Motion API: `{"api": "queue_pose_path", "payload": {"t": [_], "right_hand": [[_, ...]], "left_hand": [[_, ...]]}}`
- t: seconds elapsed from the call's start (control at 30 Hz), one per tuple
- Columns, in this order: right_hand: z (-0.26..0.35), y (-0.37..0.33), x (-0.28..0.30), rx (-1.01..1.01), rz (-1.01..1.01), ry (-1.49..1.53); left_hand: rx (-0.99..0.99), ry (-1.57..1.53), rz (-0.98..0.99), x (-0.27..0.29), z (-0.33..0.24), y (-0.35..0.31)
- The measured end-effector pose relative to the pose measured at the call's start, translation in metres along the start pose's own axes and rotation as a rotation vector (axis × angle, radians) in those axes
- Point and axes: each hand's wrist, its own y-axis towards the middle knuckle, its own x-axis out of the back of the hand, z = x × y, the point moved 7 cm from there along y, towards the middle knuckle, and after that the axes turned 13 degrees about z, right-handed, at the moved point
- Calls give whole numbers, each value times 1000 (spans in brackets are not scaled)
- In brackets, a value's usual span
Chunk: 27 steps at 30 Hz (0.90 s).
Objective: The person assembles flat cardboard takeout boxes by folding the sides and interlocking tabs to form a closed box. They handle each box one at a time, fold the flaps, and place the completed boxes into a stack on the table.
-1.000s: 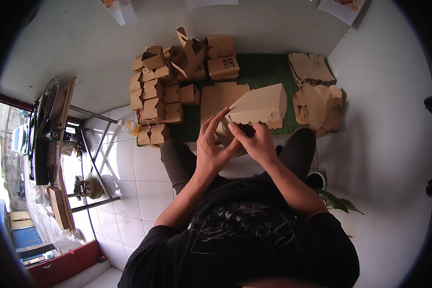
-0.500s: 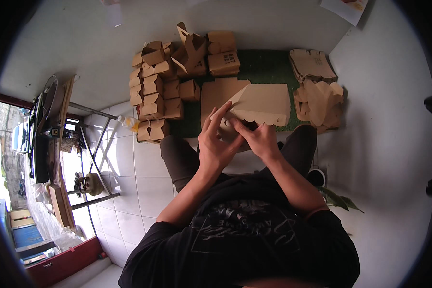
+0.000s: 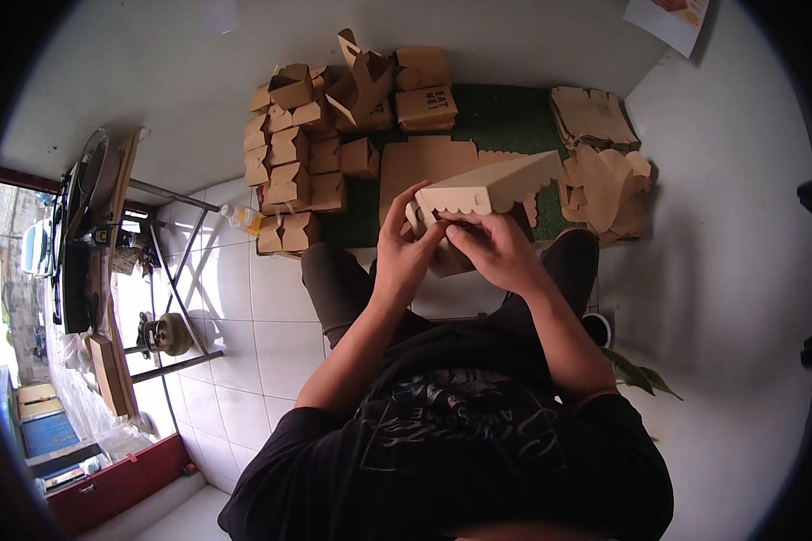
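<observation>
Both hands hold a partly folded brown cardboard box (image 3: 492,185) above my lap, its scalloped flap slanting up to the right. My left hand (image 3: 404,257) grips the box's left end, fingers bent round the edge and thumb at the near corner. My right hand (image 3: 496,251) pinches the near side, its thumb close to the left thumb; the exact fold between them is hidden. Just beyond lies a flat cardboard box blank (image 3: 410,162) on the green mat (image 3: 505,113).
Several folded small boxes (image 3: 289,185) are piled at the left, with wrapped brown packs (image 3: 424,108) behind. Flattened cardboard (image 3: 595,117) and loose cut pieces (image 3: 609,194) lie at the right. A bottle of yellow liquid (image 3: 241,219) stands beside a metal-legged rack (image 3: 176,365). Plant leaves (image 3: 641,371) show at the right.
The box has tilted, its scalloped flap now angled up and its near side turned into sight. My left fingers have curled round its end, and both thumbs have come together at the near edge.
</observation>
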Motion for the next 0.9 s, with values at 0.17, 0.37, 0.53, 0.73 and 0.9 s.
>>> {"api": "queue_pose_path", "payload": {"t": [0.17,0.37,0.53,0.73,0.9], "right_hand": [[39,-21,19,91,-67,-39],[36,-48,103,91,-391,17],[5,-30,122,-72,-395,11],[0,-12,97,-77,-227,71],[0,-4,98,-139,-157,-39]], "left_hand": [[177,-418,24,19,38,11],[104,-524,154,34,38,11],[19,-484,243,31,30,12],[66,-553,324,33,37,13],[103,-589,319,29,35,10]]}}
